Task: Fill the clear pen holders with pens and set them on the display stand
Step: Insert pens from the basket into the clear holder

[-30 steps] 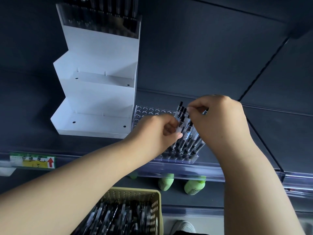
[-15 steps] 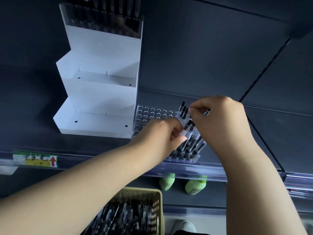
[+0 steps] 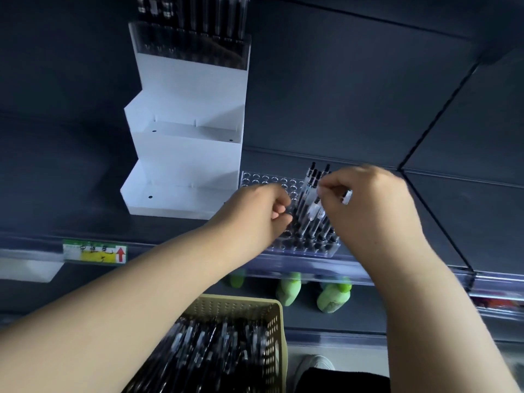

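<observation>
A clear pen holder (image 3: 263, 180) with rows of round holes lies on the dark shelf, right of the white stepped display stand (image 3: 184, 154). Several black pens (image 3: 310, 199) stand in its right part. My right hand (image 3: 368, 202) holds pens above the holder, pinching one white-barrelled pen (image 3: 314, 211) that points down into it. My left hand (image 3: 261, 214) hovers over the holder's middle with curled fingers and nothing visibly in it. Another filled clear holder (image 3: 192, 43) sits on the stand's top step.
A beige perforated basket (image 3: 272, 336) full of pens sits below, near my left forearm. Green bottles (image 3: 331, 296) stand on the lower shelf. A yellow and green price label (image 3: 93, 252) is on the shelf edge. The stand's two lower steps hold nothing.
My left hand has drawn a little left, away from the pens. My right hand stays above the holder with its pens.
</observation>
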